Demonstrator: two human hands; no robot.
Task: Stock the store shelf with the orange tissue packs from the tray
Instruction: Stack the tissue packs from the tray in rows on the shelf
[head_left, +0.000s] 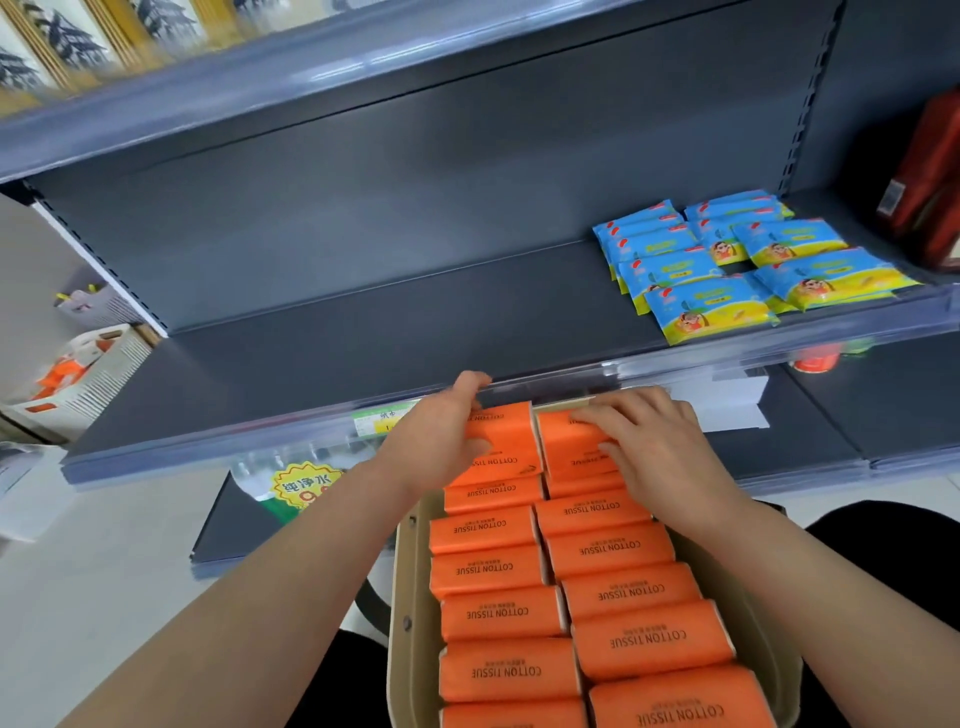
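Head view: what have our fingers got hold of?

— Our left hand (447, 441) has its fingers (470, 384) hooked over the far edge of the far left pack (506, 441), with the thumb pressed on the top face, so that pack is pinched. Our right hand (654, 447) lays its fingers (602, 413) across the far right pack (569, 457), thumb on the face. We cannot tell whether they have closed round it.

And around the fingers?

— Both packs head two rows of orange tissue packs (498, 613) that run back from our fingertips toward our body, packed edge to edge in the tray (410, 613). Just beyond the fingertips runs the price rail (260, 441). Past it lies the shelf (363, 332), bare straight ahead of the fingers. Blue packets (727, 275) lie well beyond our right fingers.

How do we do the lift well?

— We judge we are at the pick. The wrap looks soft and slick, so we should squeeze each pack by its long edges, not dent the middle. We lift straight up until clear of the neighbours, or they may drag along. Our left fingers sit close under the rail, so we come up and over it. Then we set the packs far ahead of the left fingers, apart from the blue packets, and fill forward.
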